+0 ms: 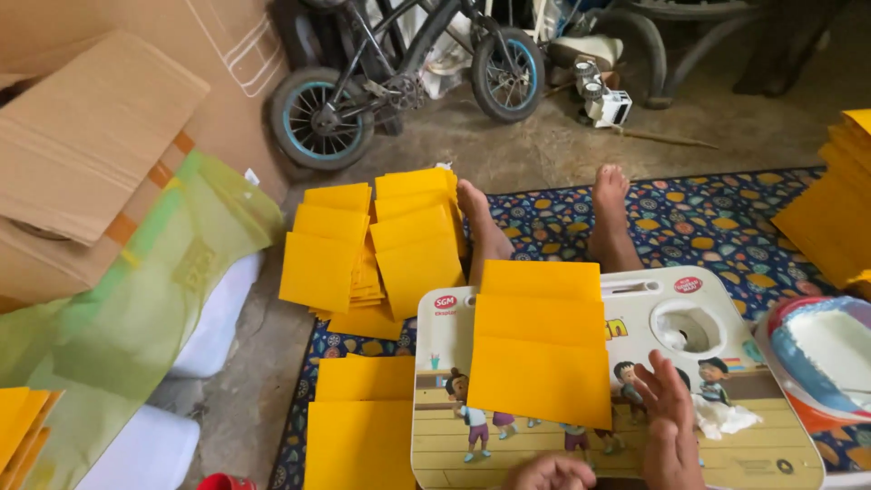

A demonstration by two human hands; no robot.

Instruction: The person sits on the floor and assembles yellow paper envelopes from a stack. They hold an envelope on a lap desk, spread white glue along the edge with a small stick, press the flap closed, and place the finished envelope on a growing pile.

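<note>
Yellow envelopes lie overlapped on a cartoon-printed lap desk. Right hand rests just beside them, fingers loosely spread; left hand seems curled, mostly cropped.

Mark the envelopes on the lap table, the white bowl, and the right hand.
envelopes (540, 363), head view, face of the front envelope.
white bowl (821, 349), head view, white inside.
right hand (671, 426), head view, back of the hand, by the envelopes' lower right corner.
</note>
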